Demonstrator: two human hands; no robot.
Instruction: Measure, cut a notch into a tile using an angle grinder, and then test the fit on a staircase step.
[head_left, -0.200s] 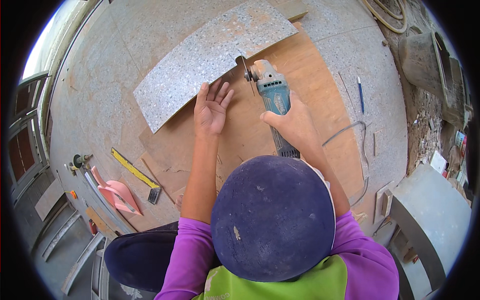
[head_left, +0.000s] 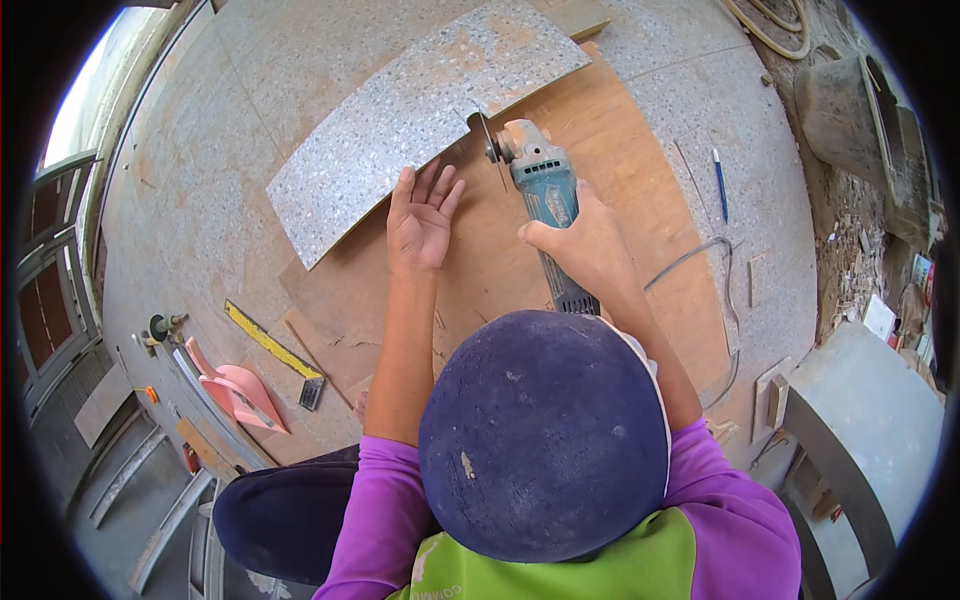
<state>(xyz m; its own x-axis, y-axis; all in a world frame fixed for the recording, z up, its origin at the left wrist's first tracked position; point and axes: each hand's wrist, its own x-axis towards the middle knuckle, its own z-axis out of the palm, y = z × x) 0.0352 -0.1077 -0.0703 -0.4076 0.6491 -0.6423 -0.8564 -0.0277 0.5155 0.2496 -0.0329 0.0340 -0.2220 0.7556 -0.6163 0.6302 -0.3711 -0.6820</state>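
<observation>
A speckled grey terrazzo slab (head_left: 410, 110) lies slanted across the top of the work area, with brownish dust on its upper part. My right hand (head_left: 590, 235) is wrapped round the body of a teal angle grinder (head_left: 548, 190). Seen nearly edge-on, the grinder's thin disc (head_left: 488, 140) stands at a small dark notch in the slab's near edge. My left hand (head_left: 425, 220) is palm up, its fingers apart and slightly bent. Its thumb tip reaches the slab's near edge; whether it presses on it I cannot tell.
A wooden board (head_left: 600, 150) lies beneath the slab and grinder. The grinder's cord (head_left: 730, 290) loops at the right, near a blue pencil (head_left: 720, 185). At the left are a yellow-and-black bar (head_left: 270, 342) and a pink plastic piece (head_left: 245, 390). A tipped bucket (head_left: 840, 110) rests far right.
</observation>
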